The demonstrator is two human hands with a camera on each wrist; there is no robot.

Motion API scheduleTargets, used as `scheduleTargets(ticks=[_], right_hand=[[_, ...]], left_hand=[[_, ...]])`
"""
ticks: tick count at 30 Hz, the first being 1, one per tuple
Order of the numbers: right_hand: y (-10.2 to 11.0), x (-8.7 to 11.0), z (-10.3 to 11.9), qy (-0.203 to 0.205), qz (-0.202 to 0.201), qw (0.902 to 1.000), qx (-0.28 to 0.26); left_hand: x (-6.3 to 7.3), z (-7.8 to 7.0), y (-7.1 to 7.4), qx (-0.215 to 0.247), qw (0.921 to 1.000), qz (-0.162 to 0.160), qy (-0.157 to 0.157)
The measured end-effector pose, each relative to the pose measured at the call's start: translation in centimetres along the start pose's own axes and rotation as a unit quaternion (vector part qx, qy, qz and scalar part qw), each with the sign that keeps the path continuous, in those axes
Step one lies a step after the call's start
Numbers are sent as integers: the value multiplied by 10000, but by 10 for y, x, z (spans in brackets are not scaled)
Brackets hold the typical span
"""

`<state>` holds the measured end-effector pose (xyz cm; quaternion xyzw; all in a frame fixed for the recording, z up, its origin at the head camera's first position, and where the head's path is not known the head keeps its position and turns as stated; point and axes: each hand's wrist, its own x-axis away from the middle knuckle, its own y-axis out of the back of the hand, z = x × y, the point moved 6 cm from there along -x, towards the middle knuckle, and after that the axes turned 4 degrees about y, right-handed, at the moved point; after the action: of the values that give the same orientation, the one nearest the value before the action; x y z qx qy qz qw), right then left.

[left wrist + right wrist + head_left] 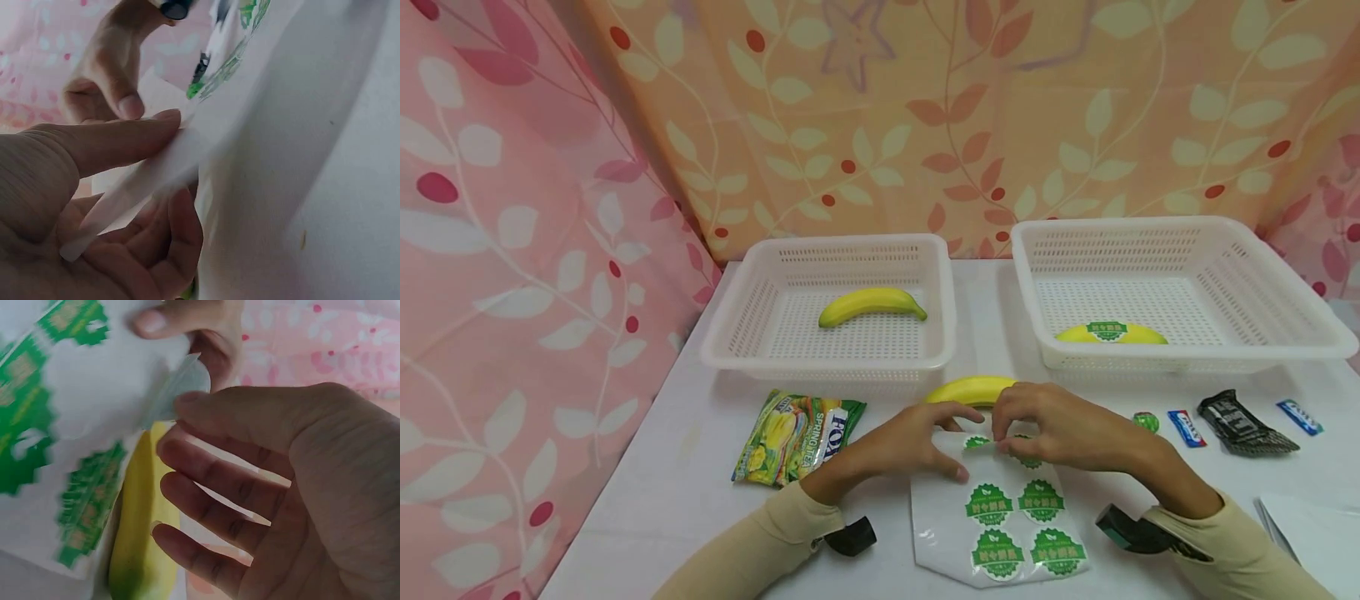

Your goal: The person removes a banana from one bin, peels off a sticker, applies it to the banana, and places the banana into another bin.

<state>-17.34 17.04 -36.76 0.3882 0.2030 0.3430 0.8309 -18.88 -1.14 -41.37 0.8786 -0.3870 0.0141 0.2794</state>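
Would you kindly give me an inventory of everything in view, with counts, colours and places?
Baskets: 2, white, side by side, back of table
Bananas: 3, yellow, one in each basket, one beyond the sticker sheet
Sticker sheet: 1, white with green stickers, between the hands
Tea packet: 1, green and yellow, left
Small round item: 1, green, right
Small packets: 2, blue, white and red, right
Larger packet: 1, black, between those two
Table: 1, white, underneath
Floral cloth: count unclear, orange and pink, behind and beside
Wrist devices: 2, black, at the wrists
Sleeves: 2, beige, on the forearms
Left hand: 1, bare, holding the sheet
Right hand: 1, bare, pinching its far edge
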Motion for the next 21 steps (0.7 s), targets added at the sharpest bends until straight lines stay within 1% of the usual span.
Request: scheduleTargets(ticks=[2, 4, 6, 9, 10, 11, 12, 13, 15, 16, 17, 18, 19, 20, 21], right_hand=[[5, 1, -1, -61, -187, 9998, 90], [11, 3, -2, -148, -420, 9988, 200], [17, 5, -2, -139, -678, 9971, 322], [24, 6, -1, -45, -1002, 9940, 434], [25, 6, 0, 7, -1094, 9928, 484], [27, 7, 1, 70, -1170, 9917, 535], [27, 7, 2, 117, -1227, 9908, 565], [28, 7, 3, 187, -1284, 9898, 596], [28, 7, 6, 359, -1365, 9878, 660], [27, 7, 8, 440, -1380, 9872, 675], [26, 7, 10, 527, -1387, 9866, 681], [26, 7, 12, 631, -1401, 9857, 690], [24, 7, 14, 733, -1400, 9850, 696], [23, 6, 16, 807, -1391, 9844, 716], [22, 6, 18, 859, -1373, 9840, 748]], left_hand=[[1, -3, -1, -568, 9982, -166, -73], [4, -7, -2, -1186, 9922, -358, -131], [6, -12, -2, -1789, 9821, -566, -157], [10, -18, -3, -2577, 9621, -867, -216], [12, -20, -3, -2766, 9558, -966, -245], [13, -22, -3, -2878, 9512, -1067, -308], [15, -24, -3, -2907, 9487, -1181, -393], [16, -26, -3, -2768, 9516, -1247, -473], [17, -29, -2, -2208, 9656, -1246, -574], [17, -29, -2, -1792, 9747, -1198, -589], [17, -29, -3, -1280, 9839, -1109, -576], [16, -28, -3, -732, 9907, -1019, -528], [14, -26, -2, -217, 9945, -935, -426], [13, -24, -2, 203, 9954, -892, -300], [12, -23, -2, 542, 9942, -906, -213]])
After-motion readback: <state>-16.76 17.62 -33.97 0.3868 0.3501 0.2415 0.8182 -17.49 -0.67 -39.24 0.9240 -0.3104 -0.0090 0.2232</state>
